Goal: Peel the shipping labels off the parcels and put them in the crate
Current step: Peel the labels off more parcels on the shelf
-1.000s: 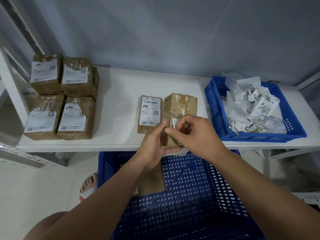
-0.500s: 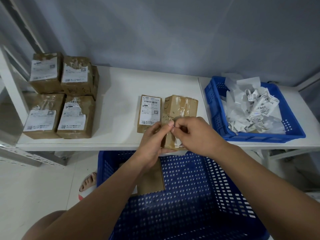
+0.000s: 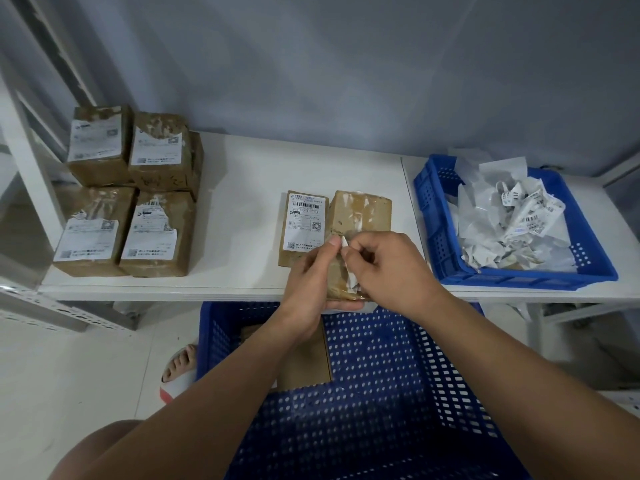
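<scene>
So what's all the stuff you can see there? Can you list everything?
Brown paper-wrapped parcels with white labels: four, stacked at the shelf's left end.
Brown labelled parcel: one, shelf middle.
Brown parcel being peeled: one, beside it, mostly stripped.
White label scrap: one, lifting off that parcel.
Small blue plastic crate: one, right on the shelf, full of white peeled labels.
Big blue perforated crate: one, below the shelf, brown parcel inside.
White shelf: one.
Sandalled foot: one, on the floor.
Left hand: steadies the parcel.
Right hand: grip pinching the scrap.
</scene>
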